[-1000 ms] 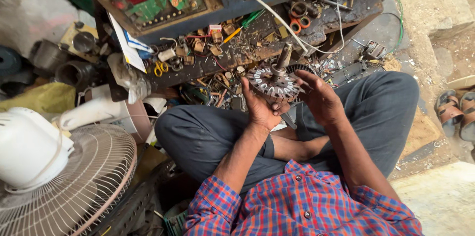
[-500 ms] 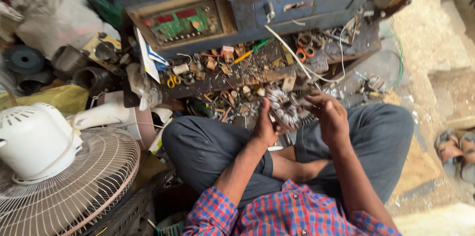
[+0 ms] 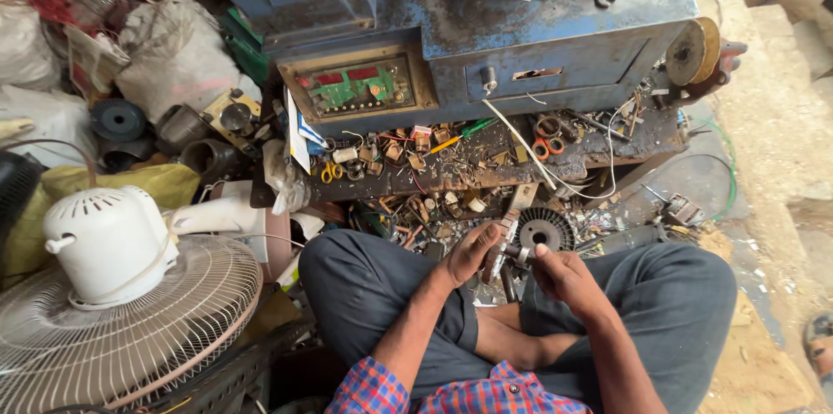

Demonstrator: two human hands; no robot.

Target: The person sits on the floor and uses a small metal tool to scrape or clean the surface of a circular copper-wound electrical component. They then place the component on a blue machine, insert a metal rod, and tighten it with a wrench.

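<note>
Stator (image 3: 501, 245) (windings on) held edgewise, left hand (image 3: 468, 253) cupping it, right hand (image 3: 560, 275) pinching its shaft stub; work unfinished.

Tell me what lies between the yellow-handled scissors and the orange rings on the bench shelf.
In the head view, between the scissors and orange rings lie small copper-wound coils, a green-handled screwdriver and loose scraps.

repair workshop, blue machine (image 3: 486, 41), fan parts (image 3: 130, 327)
</note>
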